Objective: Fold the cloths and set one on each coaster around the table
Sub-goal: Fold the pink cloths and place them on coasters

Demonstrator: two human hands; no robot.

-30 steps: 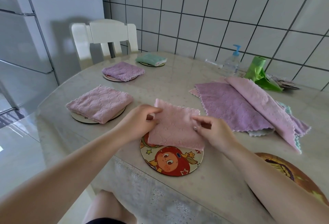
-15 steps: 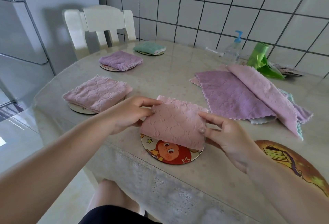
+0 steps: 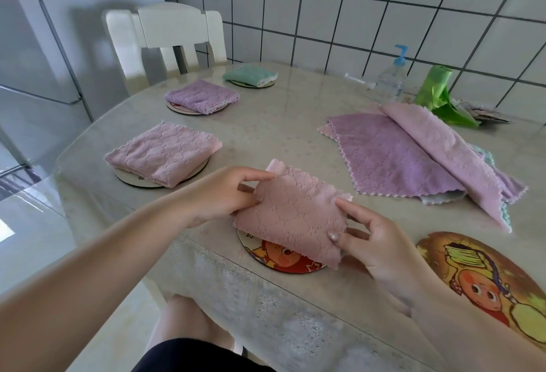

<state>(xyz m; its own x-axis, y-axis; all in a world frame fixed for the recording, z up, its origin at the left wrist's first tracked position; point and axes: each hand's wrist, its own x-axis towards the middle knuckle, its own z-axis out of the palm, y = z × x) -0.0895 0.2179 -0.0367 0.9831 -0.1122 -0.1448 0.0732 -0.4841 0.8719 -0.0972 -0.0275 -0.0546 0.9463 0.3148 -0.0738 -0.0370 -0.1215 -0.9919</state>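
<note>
Counting five coasters: three bear folded cloths, two are bare. Left hand (image 3: 224,194) and right hand (image 3: 372,241) pinch a pink folded cloth (image 3: 292,215), waffle-textured, scalloped, over the near-edge coaster (image 3: 277,259) of the table (image 3: 274,123).

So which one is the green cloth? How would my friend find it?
Start at the white chair on the far side of the table. Just right of it, the green cloth lies folded on a round coaster. It is the only green folded cloth; the other folded ones are purple or pink.
</note>
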